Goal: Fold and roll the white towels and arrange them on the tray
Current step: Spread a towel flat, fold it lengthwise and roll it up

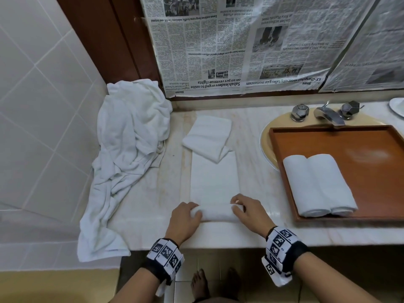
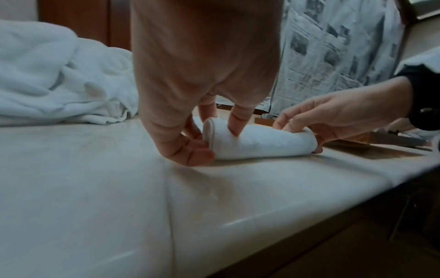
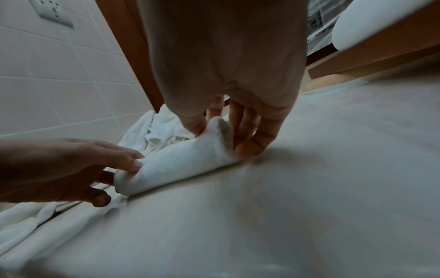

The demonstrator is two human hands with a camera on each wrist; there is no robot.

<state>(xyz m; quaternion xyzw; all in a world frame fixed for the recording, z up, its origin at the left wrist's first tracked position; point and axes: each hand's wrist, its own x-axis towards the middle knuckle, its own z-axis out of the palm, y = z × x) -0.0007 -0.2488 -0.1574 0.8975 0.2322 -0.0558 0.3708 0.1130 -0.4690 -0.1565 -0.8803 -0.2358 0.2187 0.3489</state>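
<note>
A white towel [image 1: 215, 182] lies folded into a long strip on the marble counter, its near end wound into a small roll [image 1: 216, 213]. My left hand [image 1: 185, 217] grips the roll's left end [image 2: 209, 134] with curled fingers and thumb. My right hand [image 1: 247, 212] grips the roll's right end [image 3: 219, 139] the same way. Two rolled white towels [image 1: 319, 184] lie side by side at the near left of the brown wooden tray [image 1: 376, 149]. A second folded towel [image 1: 207, 136] rests on the far end of the strip.
A heap of crumpled white towels [image 1: 129, 149] fills the left corner and hangs over the counter edge [image 1: 153, 248]. The tray sits over a sink [image 1: 265, 138] with a chrome tap [image 1: 328, 115]. Newspaper [image 1: 251, 44] covers the wall behind. Tiled wall [image 1: 43, 106] stands at left.
</note>
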